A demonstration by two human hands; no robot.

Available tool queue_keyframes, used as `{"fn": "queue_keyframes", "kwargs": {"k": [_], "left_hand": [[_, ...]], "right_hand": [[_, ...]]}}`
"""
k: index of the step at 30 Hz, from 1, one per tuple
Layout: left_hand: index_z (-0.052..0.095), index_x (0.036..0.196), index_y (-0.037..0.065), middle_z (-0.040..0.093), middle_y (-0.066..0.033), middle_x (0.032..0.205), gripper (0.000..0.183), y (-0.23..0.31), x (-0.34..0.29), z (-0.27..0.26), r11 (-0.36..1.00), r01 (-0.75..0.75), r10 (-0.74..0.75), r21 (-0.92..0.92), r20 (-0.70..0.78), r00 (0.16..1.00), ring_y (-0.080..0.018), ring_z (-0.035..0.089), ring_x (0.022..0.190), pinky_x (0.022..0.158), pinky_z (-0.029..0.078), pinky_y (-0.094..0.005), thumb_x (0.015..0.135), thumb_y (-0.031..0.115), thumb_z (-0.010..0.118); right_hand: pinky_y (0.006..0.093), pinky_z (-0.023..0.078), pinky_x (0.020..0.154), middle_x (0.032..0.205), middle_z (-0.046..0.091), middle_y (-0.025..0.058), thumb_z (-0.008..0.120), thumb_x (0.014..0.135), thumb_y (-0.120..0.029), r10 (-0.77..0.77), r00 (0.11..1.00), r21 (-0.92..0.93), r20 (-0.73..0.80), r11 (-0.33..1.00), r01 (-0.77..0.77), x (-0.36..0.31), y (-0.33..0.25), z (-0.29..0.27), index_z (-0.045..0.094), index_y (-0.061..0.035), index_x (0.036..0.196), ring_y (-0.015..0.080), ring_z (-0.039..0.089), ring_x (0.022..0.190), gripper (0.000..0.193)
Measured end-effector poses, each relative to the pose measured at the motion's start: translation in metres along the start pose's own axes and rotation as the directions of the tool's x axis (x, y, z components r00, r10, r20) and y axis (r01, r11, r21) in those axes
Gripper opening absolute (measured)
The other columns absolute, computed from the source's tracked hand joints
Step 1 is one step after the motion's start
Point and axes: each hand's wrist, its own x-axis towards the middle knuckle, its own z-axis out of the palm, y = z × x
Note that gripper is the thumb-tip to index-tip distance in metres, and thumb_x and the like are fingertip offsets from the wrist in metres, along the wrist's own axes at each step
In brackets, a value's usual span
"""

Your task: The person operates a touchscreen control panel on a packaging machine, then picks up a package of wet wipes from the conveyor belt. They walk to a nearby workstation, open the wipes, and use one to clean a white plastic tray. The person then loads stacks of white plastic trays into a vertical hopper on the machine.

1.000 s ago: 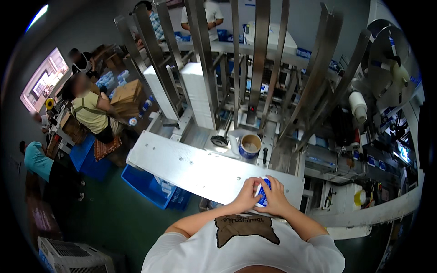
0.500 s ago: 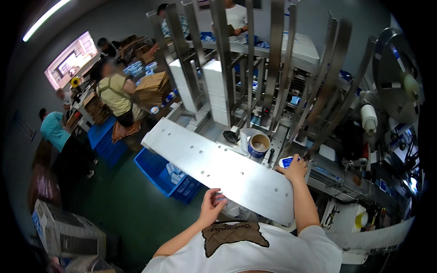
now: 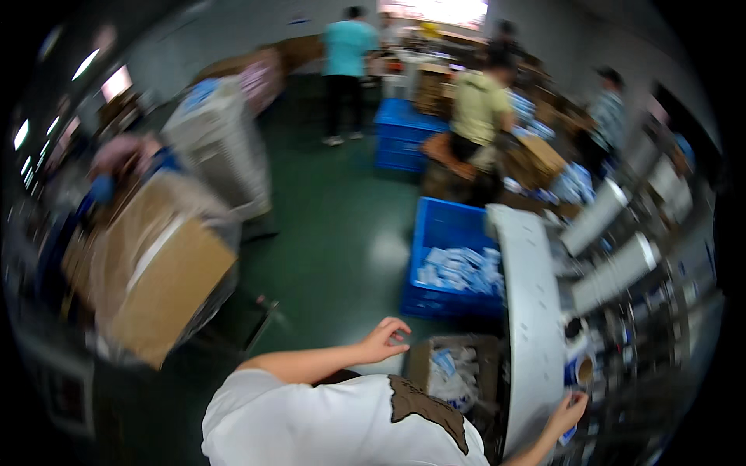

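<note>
My left hand (image 3: 385,340) hovers over the floor beside an open brown carton (image 3: 423,363). Its fingers are loosely bent and apart, and nothing is in it. At the lower right my right hand (image 3: 567,413) reaches past the edge of a long metal plate (image 3: 535,326). A small blue-and-white packet (image 3: 568,436) shows just below that hand; blur hides whether the fingers touch it. Above the right hand stands a wide roll (image 3: 579,371) with a brown core. Crumpled white and blue plastic (image 3: 451,380) fills the carton.
A blue crate (image 3: 451,301) of blue-and-white packets stands left of the plate. At the left is a large plastic-wrapped carton (image 3: 175,287), with a pale louvred unit (image 3: 217,147) behind it. Co-workers, including a person in yellow-green (image 3: 475,109), stand or sit farther back. White stacks (image 3: 618,272) rise at the right.
My view has swung to the left, bringing the wrapped carton and open carton into sight. My right hand has shifted relative to the blue-and-white packet. My left hand stays empty.
</note>
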Motion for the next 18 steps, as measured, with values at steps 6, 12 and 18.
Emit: {"fn": "queue_keyframes", "kwargs": {"k": [6, 12, 18], "left_hand": [[0.057, 0.11, 0.008, 0.047, -0.009, 0.119, 0.03, -0.013, -0.091, -0.242, 0.95, -0.055, 0.182, 0.308, -0.402, 0.897, -0.0168, 0.056, 0.098, 0.082, 0.052, -0.0313, 0.082, 0.011, 0.07], [0.057, 0.109, 0.005, 0.055, -0.0088, 0.105, 0.026, -0.032, -0.242, -0.494, 0.808, 0.186, 0.366, 0.559, -0.723, 0.585, -0.0196, 0.059, 0.092, 0.079, 0.05, -0.0318, 0.085, 0.009, 0.066], [0.058, 0.113, 0.0, 0.059, -0.0244, 0.114, 0.034, -0.107, -0.418, -0.656, 0.482, 0.849, -0.058, 0.217, -0.959, 0.277, -0.0375, 0.06, 0.103, 0.09, 0.049, -0.0448, 0.083, 0.014, 0.064]], "right_hand": [[0.035, 0.028, 0.054, 0.066, 0.028, 0.0068, 0.049, 0.07, 0.005, -0.421, 0.867, 0.562, 0.267, 0.799, 0.215, -0.087, -0.254, 0.126, 0.03, -0.0024, 0.067, 0.0207, 0.031, 0.059, 0.021], [0.0307, 0.032, 0.055, 0.066, 0.036, 0.0075, 0.051, 0.067, 0.004, -0.666, 0.606, 0.782, 0.435, 0.613, 0.112, -0.232, -0.491, 0.186, 0.034, -0.0023, 0.068, 0.0191, 0.036, 0.061, 0.018], [0.0286, 0.029, 0.051, 0.065, 0.035, 0.0028, 0.052, 0.069, 0.005, -0.711, 0.494, 0.792, 0.501, 0.606, 0.068, -0.245, -0.622, 0.189, 0.037, -0.0045, 0.07, 0.0137, 0.034, 0.058, 0.018]]}}
